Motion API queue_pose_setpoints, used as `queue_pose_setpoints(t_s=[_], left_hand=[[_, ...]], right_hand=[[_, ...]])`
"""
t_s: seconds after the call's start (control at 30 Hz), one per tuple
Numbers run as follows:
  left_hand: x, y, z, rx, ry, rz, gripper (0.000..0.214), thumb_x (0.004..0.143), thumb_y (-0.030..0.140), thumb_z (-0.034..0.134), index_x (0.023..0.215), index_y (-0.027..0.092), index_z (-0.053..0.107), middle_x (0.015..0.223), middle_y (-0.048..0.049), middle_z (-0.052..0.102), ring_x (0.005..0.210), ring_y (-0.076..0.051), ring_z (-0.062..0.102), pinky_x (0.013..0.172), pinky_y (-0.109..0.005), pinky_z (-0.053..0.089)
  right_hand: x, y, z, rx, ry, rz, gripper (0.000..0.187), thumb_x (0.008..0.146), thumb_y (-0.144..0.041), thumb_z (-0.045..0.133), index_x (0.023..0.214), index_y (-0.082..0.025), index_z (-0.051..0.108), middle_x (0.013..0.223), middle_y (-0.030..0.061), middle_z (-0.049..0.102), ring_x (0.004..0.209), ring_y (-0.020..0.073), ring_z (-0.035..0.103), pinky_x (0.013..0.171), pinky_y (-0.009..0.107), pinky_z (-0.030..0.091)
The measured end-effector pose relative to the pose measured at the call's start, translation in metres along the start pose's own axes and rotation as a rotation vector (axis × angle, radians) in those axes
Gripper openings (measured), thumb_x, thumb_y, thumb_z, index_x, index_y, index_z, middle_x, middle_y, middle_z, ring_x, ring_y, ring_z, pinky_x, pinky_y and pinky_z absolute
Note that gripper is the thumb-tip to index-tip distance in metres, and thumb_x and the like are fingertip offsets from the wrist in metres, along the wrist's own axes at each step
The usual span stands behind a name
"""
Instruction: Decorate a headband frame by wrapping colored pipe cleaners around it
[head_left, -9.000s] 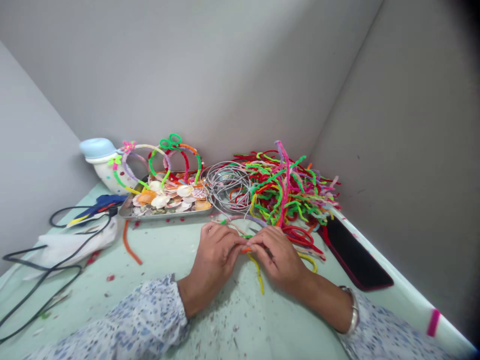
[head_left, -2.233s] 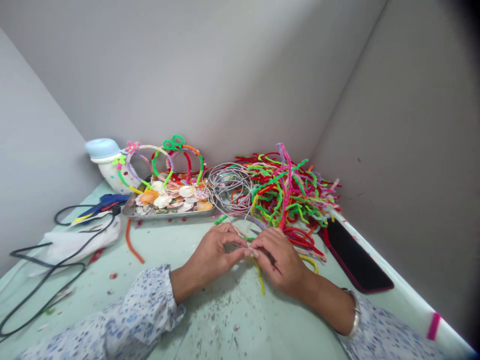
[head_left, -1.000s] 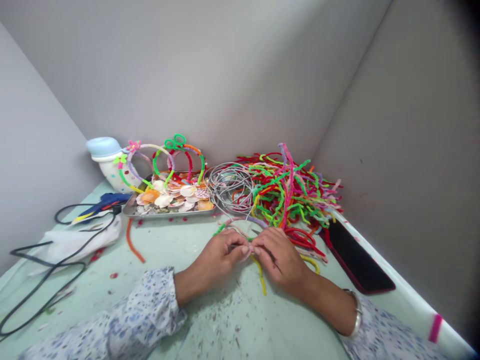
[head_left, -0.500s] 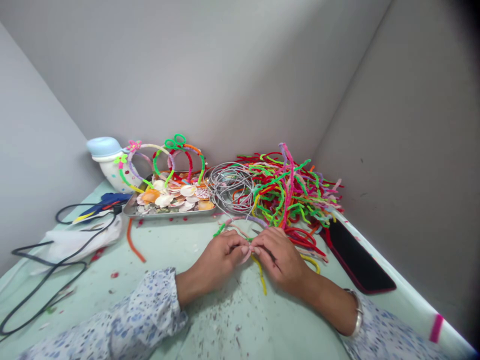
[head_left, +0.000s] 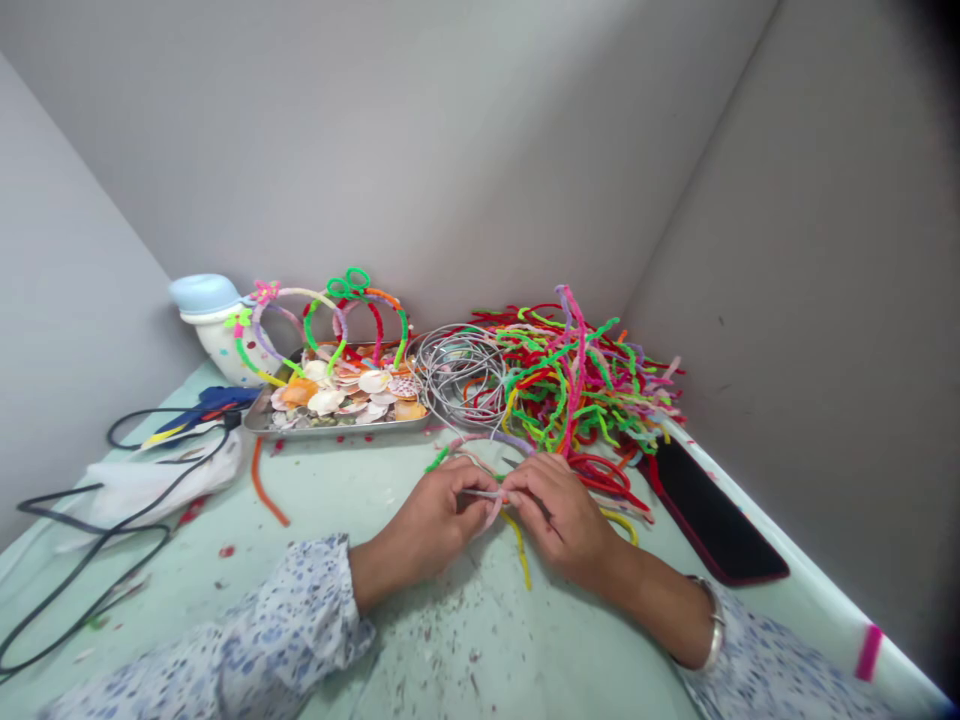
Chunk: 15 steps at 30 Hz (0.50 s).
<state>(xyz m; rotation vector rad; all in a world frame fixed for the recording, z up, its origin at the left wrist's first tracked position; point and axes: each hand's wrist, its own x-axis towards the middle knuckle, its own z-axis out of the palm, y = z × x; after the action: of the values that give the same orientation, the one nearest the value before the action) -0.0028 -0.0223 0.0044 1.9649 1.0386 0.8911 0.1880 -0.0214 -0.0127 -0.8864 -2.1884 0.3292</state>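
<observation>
Head view, down onto the pale green table (head_left: 330, 500).

Left hand (head_left: 431, 515) closed in a pinch on a thin pinkish pipe cleaner (head_left: 489, 497); right hand (head_left: 562, 515) closed as well, pinching the same strand from the other side. Strand low over the table, between the two sets of fingertips, just in front of the coloured pile.

Judging from the double pinch, probably the twisting step. Calls for a firm hold at one end and small, careful turns at the other, without letting the thin strand slip.

Below the right hand, a yellow pipe cleaner (head_left: 519, 548) flat on the table.

Containers: behind the hands, a metal tray (head_left: 337, 428) full of shells (head_left: 345, 390). Left of it, a white jar (head_left: 217, 340) with a blue lid, contents hidden. Bare wire hoops (head_left: 457, 375) and the pile of pipe cleaners (head_left: 577, 385) loose on the table, in no container.
</observation>
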Motion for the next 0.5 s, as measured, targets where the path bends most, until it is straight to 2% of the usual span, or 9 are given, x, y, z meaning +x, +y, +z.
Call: queue_pose_setpoints(t_s=[0.13, 0.3, 0.5], left_hand=[[0.0004, -0.0031, 0.0017, 0.034, 0.048, 0.072, 0.012, 0.081, 0.01, 0.06, 0.081, 0.019, 0.068, 0.079, 0.001, 0.063, 0.077, -0.013, 0.056, 0.084, -0.028, 0.041], [0.0014, -0.0047, 0.0036, 0.068, 0.127, 0.101, 0.007, 0.08, 0.013, 0.063, 0.079, 0.019, 0.066, 0.077, 0.0022, 0.063, 0.074, -0.012, 0.058, 0.092, -0.032, 0.038], [0.001, -0.0023, 0.0023, 0.12, 0.132, 0.103, 0.005, 0.081, 0.015, 0.064, 0.079, 0.018, 0.065, 0.077, 0.0005, 0.063, 0.075, -0.013, 0.057, 0.074, -0.026, 0.043]], right_hand=[[-0.0005, -0.0005, -0.0007, 0.024, 0.003, 0.015, 0.011, 0.092, -0.016, 0.044, 0.09, -0.02, 0.055, 0.083, 0.0044, 0.059, 0.081, 0.0204, 0.051, 0.074, 0.036, 0.036], [-0.0006, -0.0016, -0.0015, 0.038, 0.008, 0.027, 0.011, 0.092, -0.015, 0.045, 0.09, -0.02, 0.054, 0.084, 0.0037, 0.06, 0.081, 0.0199, 0.052, 0.075, 0.035, 0.036], [0.0005, -0.0011, -0.0005, 0.04, 0.008, 0.034, 0.011, 0.091, -0.015, 0.044, 0.091, -0.02, 0.055, 0.086, 0.0041, 0.061, 0.082, 0.0201, 0.053, 0.075, 0.035, 0.037]])
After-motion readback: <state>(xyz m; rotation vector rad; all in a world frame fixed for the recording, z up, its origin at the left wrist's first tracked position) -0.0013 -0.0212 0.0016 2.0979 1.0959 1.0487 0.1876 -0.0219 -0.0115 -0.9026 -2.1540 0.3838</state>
